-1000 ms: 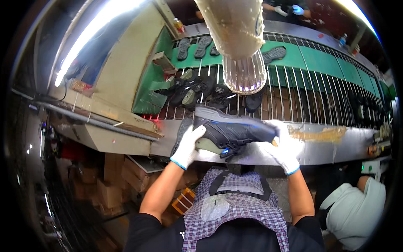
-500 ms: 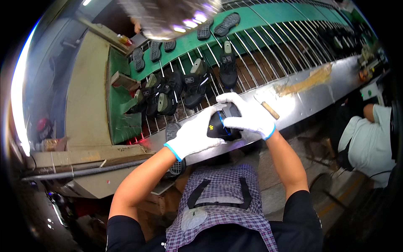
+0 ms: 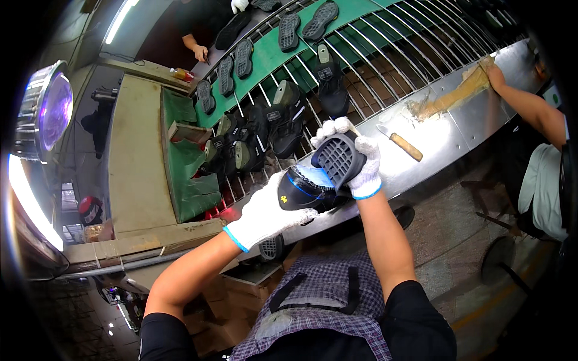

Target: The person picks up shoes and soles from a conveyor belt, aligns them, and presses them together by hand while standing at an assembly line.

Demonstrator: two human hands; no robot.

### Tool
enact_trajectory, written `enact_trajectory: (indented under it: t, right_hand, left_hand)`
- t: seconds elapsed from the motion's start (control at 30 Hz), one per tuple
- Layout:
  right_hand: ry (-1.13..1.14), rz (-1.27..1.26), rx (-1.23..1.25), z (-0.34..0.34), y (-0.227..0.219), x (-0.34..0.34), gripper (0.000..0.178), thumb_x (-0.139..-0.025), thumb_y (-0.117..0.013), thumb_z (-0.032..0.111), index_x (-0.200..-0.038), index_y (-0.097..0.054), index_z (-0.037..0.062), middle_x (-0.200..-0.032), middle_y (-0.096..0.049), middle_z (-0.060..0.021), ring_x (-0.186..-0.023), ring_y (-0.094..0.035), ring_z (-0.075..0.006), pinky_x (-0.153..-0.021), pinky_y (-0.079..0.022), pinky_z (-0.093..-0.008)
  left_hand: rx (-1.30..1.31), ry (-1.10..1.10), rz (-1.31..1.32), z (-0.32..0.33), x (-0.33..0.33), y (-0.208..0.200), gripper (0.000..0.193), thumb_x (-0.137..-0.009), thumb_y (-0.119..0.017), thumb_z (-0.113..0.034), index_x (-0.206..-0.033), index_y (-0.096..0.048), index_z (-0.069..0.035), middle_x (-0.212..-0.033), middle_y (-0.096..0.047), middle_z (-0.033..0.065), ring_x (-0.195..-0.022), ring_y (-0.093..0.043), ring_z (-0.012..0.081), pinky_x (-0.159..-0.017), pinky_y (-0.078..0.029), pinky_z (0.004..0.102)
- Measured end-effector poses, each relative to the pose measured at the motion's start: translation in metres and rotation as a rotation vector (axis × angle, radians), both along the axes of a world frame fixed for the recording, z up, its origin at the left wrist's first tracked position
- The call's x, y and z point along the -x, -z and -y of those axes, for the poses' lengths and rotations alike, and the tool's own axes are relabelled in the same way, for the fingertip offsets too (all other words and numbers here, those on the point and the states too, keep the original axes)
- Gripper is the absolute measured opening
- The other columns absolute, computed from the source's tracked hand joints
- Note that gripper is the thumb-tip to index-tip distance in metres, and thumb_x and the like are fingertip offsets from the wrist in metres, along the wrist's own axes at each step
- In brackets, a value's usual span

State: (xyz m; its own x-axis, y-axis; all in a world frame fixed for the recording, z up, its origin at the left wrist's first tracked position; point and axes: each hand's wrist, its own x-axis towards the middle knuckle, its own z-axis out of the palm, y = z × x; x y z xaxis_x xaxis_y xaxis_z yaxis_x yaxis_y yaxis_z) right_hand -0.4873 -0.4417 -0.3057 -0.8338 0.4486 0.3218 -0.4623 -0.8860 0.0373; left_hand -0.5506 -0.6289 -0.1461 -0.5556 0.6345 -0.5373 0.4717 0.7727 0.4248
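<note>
My left hand (image 3: 263, 212), in a white glove with a blue cuff, is closed around a black shoe upper (image 3: 294, 194) with a yellow mark and a blue line along its side. The upper's pale, bluish underside faces up and right. My right hand (image 3: 369, 171), gloved alike, grips a dark grey rubber sole (image 3: 339, 160), its grid tread turned toward me. The sole is tilted up at one end of the upper, overlapping it; whether they are joined there is hidden. Both are held over the near edge of a metal ledge (image 3: 397, 175).
A wooden-handled tool (image 3: 406, 147) lies on the ledge. Several black shoes (image 3: 286, 120) rest on the metal-bar rack (image 3: 385, 72), with loose soles (image 3: 289, 31) on the green surface beyond. A lamp (image 3: 45, 111) hangs at left. Another person's arm (image 3: 524, 105) reaches onto the ledge at right.
My right hand has turned the sole up and away from the upper, so its tread and the upper's underside now show. The view has shifted; another person's arm appears at right.
</note>
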Motion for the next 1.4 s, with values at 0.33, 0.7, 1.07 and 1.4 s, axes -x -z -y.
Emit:
enact_trajectory:
  t: [0.33,0.7,1.07,1.4]
  right_hand:
    - [0.0,0.334,-0.61,-0.029,-0.038,-0.015,0.031,-0.08,-0.065,0.009,-0.11,-0.059,0.0039,-0.114,-0.059,-0.0084,-0.112,-0.055,-0.0181,-0.104,-0.044,-0.0327]
    - [0.046,0.37,-0.521,-0.031,-0.036,-0.009,0.029,-0.075,-0.064,0.012,-0.102,-0.054,0.0046,-0.113,-0.058,-0.0095,-0.111,-0.054,-0.0206,-0.107,-0.041,-0.0344]
    - [-0.113,0.314,-0.822,-0.056,-0.055,-0.034,0.017,-0.077,-0.063,0.01,-0.088,-0.051,0.0059,-0.106,-0.055,-0.0093,-0.106,-0.052,-0.0196,-0.103,-0.041,-0.0337]
    - [0.129,0.867,-1.461,-0.049,-0.089,-0.036,0.012,-0.098,-0.054,0.013,-0.106,-0.058,0.0043,-0.101,-0.062,-0.0101,-0.095,-0.061,-0.0226,-0.091,-0.05,-0.035]
  left_hand:
    - [0.067,0.112,-0.074,-0.058,0.002,-0.02,0.108,-0.072,-0.087,-0.063,-0.154,-0.044,-0.008,-0.114,-0.075,0.024,-0.107,-0.075,0.039,-0.095,-0.058,0.0435]
    - [0.172,0.083,-0.074,-0.075,0.011,-0.026,0.106,-0.069,-0.088,-0.068,-0.146,-0.052,-0.005,-0.114,-0.075,0.023,-0.105,-0.075,0.0374,-0.093,-0.059,0.0434]
    - [0.148,0.353,-0.196,-0.088,-0.02,-0.028,0.099,-0.074,-0.084,-0.067,-0.134,-0.05,0.004,-0.103,-0.074,0.0264,-0.092,-0.076,0.0436,-0.081,-0.062,0.0465]
    - [0.149,0.337,-0.141,-0.098,-0.011,-0.034,0.095,-0.075,-0.082,-0.068,-0.125,-0.054,0.008,-0.101,-0.074,0.0258,-0.092,-0.076,0.0403,-0.081,-0.062,0.0452]
